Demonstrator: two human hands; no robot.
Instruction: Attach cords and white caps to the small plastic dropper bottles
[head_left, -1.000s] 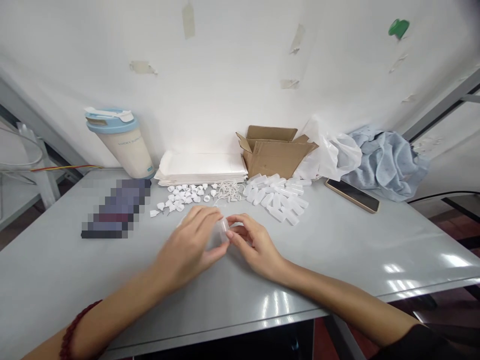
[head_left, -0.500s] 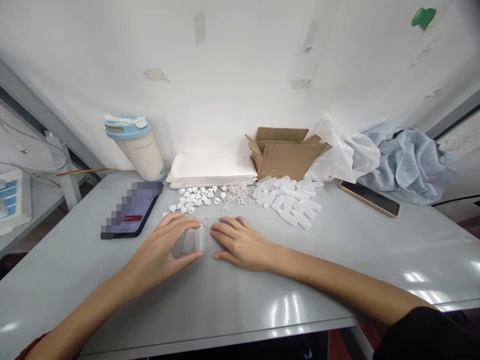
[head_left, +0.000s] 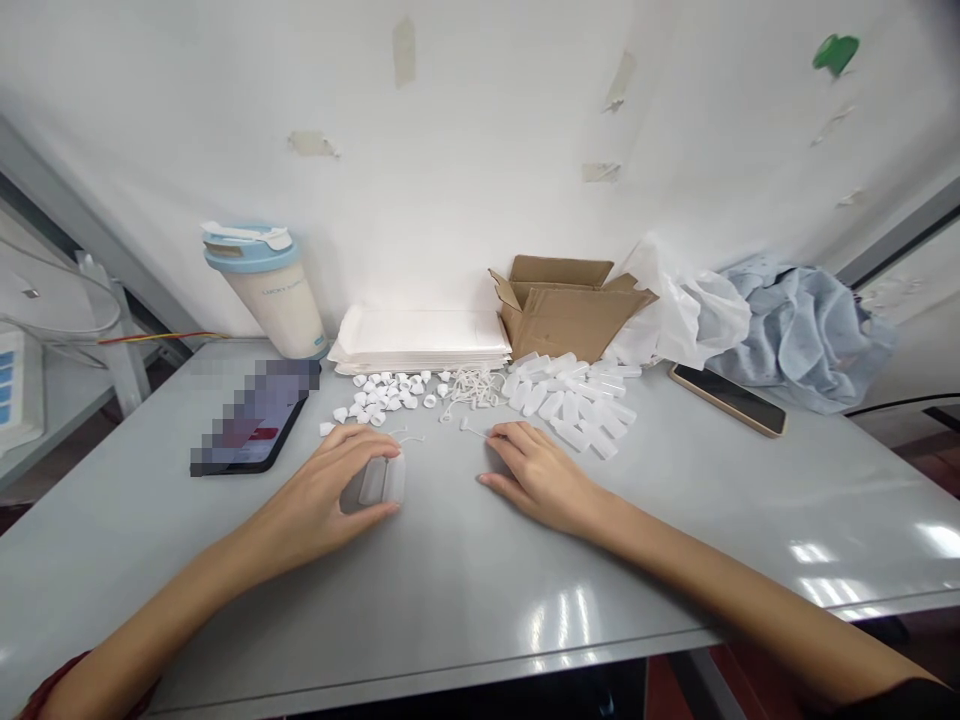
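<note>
Just right of the half-open left hand [head_left: 326, 490], two translucent, oblong plastic sleeves [head_left: 394, 482] lie side by side on the grey desk [head_left: 450, 580], long axes pointing away from the person; whether it grips them cannot be told. A thin white cord [head_left: 474, 431] extends leftward from the right hand [head_left: 538, 474], whose thumb and fingers stand apart.

White caps [head_left: 386, 392], pale cords [head_left: 474, 387] and translucent tubes [head_left: 571, 400] cover part of a gray table [head_left: 450, 590] shared with two phones [head_left: 729, 400], a tumbler [head_left: 279, 308], cardboard box [head_left: 566, 327] and crumpled cloth [head_left: 802, 335].
</note>
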